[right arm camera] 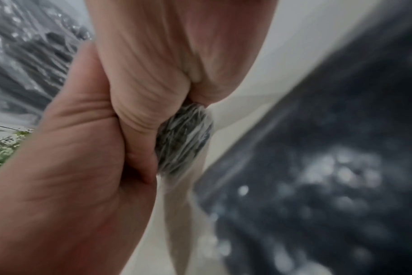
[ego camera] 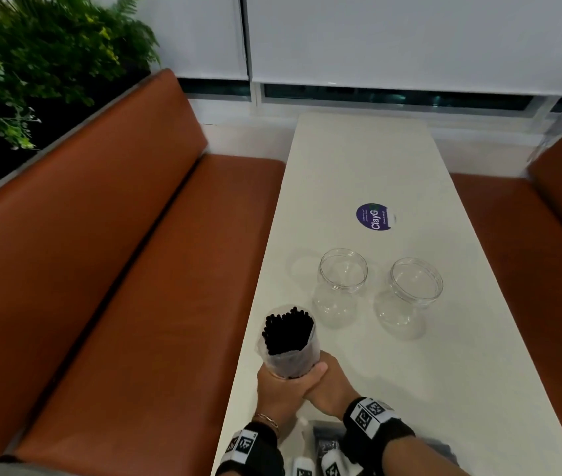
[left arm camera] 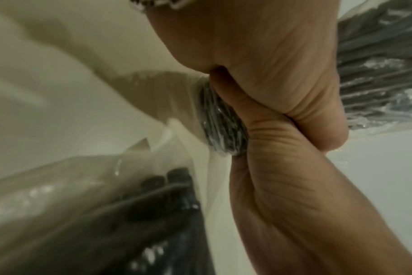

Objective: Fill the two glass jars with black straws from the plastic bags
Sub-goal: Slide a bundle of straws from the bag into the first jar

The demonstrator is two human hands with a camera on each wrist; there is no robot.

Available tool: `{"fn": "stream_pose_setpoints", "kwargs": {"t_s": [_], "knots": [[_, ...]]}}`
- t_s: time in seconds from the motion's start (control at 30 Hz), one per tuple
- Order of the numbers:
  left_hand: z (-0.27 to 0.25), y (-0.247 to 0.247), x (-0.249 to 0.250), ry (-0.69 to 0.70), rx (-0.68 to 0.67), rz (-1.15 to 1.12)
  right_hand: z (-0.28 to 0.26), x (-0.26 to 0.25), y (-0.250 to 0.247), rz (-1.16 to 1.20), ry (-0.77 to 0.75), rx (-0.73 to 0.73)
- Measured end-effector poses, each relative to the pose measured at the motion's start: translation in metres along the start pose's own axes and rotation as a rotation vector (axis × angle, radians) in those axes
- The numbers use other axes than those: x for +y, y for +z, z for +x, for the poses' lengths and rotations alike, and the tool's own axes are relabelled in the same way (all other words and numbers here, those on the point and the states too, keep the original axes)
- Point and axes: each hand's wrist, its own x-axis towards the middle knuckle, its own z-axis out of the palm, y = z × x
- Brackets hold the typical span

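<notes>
A clear plastic bag of black straws point(ego camera: 288, 336) stands upright over the table's near left edge, its open top showing the straw ends. My left hand point(ego camera: 281, 389) and right hand point(ego camera: 332, 389) both grip its lower end, fingers wrapped round it and overlapping. The left wrist view shows the bag's squeezed bottom point(left arm camera: 223, 126) under my left hand point(left arm camera: 259, 55). In the right wrist view the same bottom end point(right arm camera: 183, 139) sticks out below my right hand point(right arm camera: 176, 46). Two empty glass jars point(ego camera: 341, 286) point(ego camera: 410, 297) stand side by side beyond the bag.
A second bag of straws point(ego camera: 327, 441) lies flat at the near edge of the white table point(ego camera: 358, 159), partly under my right wrist. A round purple sticker point(ego camera: 374, 216) sits mid-table. Brown benches point(ego camera: 118, 269) flank both sides, and a plant point(ego camera: 32, 63) stands at the far left.
</notes>
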Motion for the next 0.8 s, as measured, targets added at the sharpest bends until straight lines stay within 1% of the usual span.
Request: {"fn": "stream_pose_setpoints", "kwargs": {"t_s": [0.13, 0.2, 0.3, 0.33, 0.4, 0.43, 0.5, 0.57, 0.6, 0.7, 0.8], "knots": [[-0.001, -0.004, 0.009, -0.073, -0.075, -0.051, 0.000, -0.009, -0.007, -0.044, 0.038, -0.075], [-0.001, -0.012, 0.015, -0.071, -0.061, -0.025, -0.001, -0.022, -0.018, -0.027, 0.079, -0.146], [-0.001, -0.027, 0.035, 0.022, 0.006, 0.046, -0.008, -0.047, -0.051, -0.058, 0.137, -0.232], [-0.001, -0.033, 0.045, 0.062, 0.023, 0.063, -0.011, -0.056, -0.065, -0.070, 0.123, -0.230], [0.001, -0.047, 0.066, 0.134, 0.034, 0.165, -0.014, -0.078, -0.093, -0.093, 0.043, -0.141], [0.006, -0.054, 0.076, 0.175, 0.022, 0.262, -0.014, -0.090, -0.107, -0.126, -0.007, -0.068], [0.018, -0.066, 0.099, 0.240, -0.054, 0.508, -0.013, -0.116, -0.131, -0.232, -0.108, 0.074], [0.032, -0.069, 0.126, 0.306, -0.125, 0.836, -0.008, -0.138, -0.148, -0.359, -0.192, 0.182], [0.039, -0.065, 0.140, 0.342, -0.148, 0.986, -0.003, -0.144, -0.154, -0.424, -0.230, 0.213], [0.055, -0.041, 0.185, 0.405, -0.198, 1.332, 0.018, -0.151, -0.163, -0.603, -0.316, 0.240], [0.062, -0.013, 0.225, 0.429, -0.219, 1.594, 0.042, -0.140, -0.162, -0.709, -0.316, 0.187]]}}
